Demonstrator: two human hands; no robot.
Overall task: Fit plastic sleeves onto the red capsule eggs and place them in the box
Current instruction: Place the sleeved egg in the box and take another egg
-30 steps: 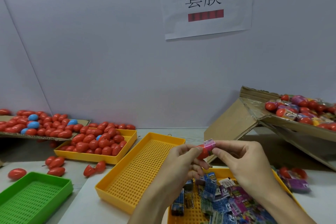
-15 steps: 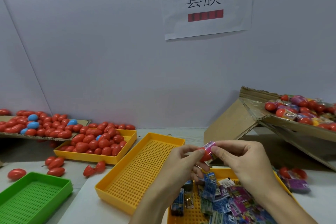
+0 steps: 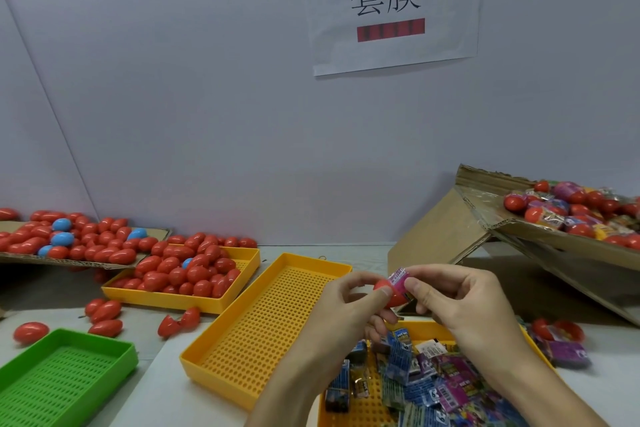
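Bench (image 3: 346,250): pale surface against a grey wall, carrying all the trays and cardboard.
Box (image 3: 554,253): tilted cardboard box at 3 o'clock, holding eggs that already wear sleeves; judged to be where finished eggs go.
Egg supply (image 3: 187,274): yellow tray at 9 o'clock heaped with bare red capsule eggs, more on a cardboard sheet behind it and loose on the bench.
Perforated tray (image 3: 263,322): long yellow tray at centre, with nothing in it.
Sleeve supply (image 3: 433,381): printed plastic sleeves piled in a yellow tray at 6 o'clock, under the hands.
Left hand (image 3: 349,312): raised over the trays, wrist coming from 6 o'clock, thumb and fingers curled; its grip pinches the red egg (image 3: 389,293).
Right hand (image 3: 460,305): facing the left, thumb and forefinger pinching the pink sleeve (image 3: 398,279) at the egg's upper end.
Step in hand: fitting the sleeve; it covers only one end of the egg, so this looks part done.
Next move: likely drawing the sleeve along while the left hand steadies the egg, then carrying it toward 3 o'clock to the box.
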